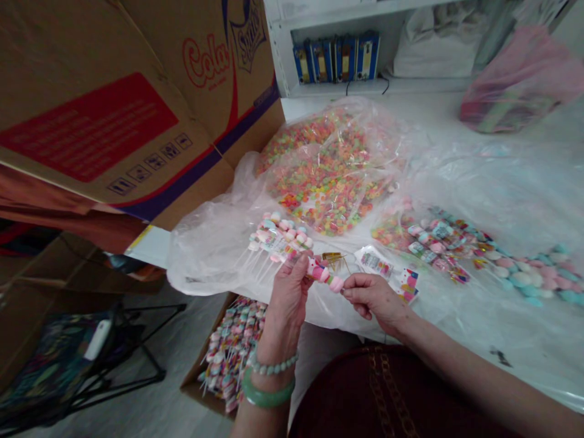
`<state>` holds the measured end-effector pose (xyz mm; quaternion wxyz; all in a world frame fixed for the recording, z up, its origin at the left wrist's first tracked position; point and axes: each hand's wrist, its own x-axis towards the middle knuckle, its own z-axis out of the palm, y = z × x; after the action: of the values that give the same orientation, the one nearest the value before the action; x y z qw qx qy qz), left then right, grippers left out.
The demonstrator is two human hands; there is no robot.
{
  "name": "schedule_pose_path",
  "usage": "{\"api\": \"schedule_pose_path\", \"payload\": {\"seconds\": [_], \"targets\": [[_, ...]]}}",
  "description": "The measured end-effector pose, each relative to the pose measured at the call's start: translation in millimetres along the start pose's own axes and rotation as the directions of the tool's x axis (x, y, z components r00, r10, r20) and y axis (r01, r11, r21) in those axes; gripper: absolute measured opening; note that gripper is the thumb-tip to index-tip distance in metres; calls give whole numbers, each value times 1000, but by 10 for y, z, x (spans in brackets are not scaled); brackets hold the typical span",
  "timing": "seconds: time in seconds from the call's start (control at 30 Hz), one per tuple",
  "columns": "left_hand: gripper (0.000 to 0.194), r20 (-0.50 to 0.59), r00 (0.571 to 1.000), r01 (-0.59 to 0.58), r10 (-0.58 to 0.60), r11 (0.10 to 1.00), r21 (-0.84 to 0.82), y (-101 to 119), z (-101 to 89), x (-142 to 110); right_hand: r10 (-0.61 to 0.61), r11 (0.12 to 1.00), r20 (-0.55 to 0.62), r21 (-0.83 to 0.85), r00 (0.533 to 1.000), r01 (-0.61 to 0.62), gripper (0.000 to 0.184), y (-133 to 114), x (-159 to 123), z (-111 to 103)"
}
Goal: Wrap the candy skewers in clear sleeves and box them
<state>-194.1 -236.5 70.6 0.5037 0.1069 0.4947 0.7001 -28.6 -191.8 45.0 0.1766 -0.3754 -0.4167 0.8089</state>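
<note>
A marshmallow skewer (325, 275) with pink and green pieces spans between my two hands, a printed clear wrapper over its left part. My left hand (292, 289), with beads and a green bangle at the wrist, has closed its thumb and fingers on the wrapped end. At the pink right end, my right hand (371, 297) pinches with thumb and forefinger; the exact spot is partly hidden. Just beyond lie gold twist ties (335, 260) and printed wrappers (376, 263). Several marshmallow skewers (280, 234) rest left of them, white sticks toward me.
A large bag of colourful ring candies (319, 164) lies behind. Wrapped candies (440, 237) and loose marshmallows (538, 274) are on the right. Below the table edge stands a box of marshmallow skewers (232, 353). A big carton (137, 91) and folding chair (91, 347) are left.
</note>
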Motion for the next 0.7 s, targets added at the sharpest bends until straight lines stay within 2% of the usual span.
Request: {"api": "schedule_pose_path", "payload": {"seconds": [0.1, 0.17, 0.23, 0.33, 0.4, 0.47, 0.57, 0.63, 0.7], "targets": [[24, 31, 999, 35, -34, 999, -19, -34, -36, 5, 138, 979, 145, 127, 980, -156, 17, -11, 7, -46], [24, 48, 997, 63, -62, 998, -30, -47, -62, 14, 243, 932, 290, 197, 926, -306, 16, -15, 25, -89], [22, 61, 997, 57, -55, 998, -37, -62, -76, 18, 297, 878, 392, 246, 870, -411, 16, -7, 58, -125], [19, 69, 998, 9, -8, 1000, -15, -90, -68, 9, 315, 815, 451, 321, 835, -482, 17, 15, 111, -138], [19, 61, 998, -8, 7, 1000, 5, -108, -53, 0, 310, 795, 452, 359, 836, -489, 18, 19, 116, -111], [21, 46, 999, 16, -16, 1000, 9, -125, -45, -4, 276, 839, 396, 345, 876, -421, 18, 6, 82, -59], [22, -1, 992, 125, -125, 990, -57, -147, -59, 19, 120, 974, 178, 168, 977, -150, 14, -28, -3, 28], [15, -56, 988, 134, -143, 982, -131, -150, -85, 56, -1, 1000, 64, -16, 998, 2, 13, -43, -38, 57], [8, -105, 991, 69, -89, 980, -187, -134, -117, 102, -53, 978, 38, -199, 998, 60, 12, -40, -35, 52]]}}
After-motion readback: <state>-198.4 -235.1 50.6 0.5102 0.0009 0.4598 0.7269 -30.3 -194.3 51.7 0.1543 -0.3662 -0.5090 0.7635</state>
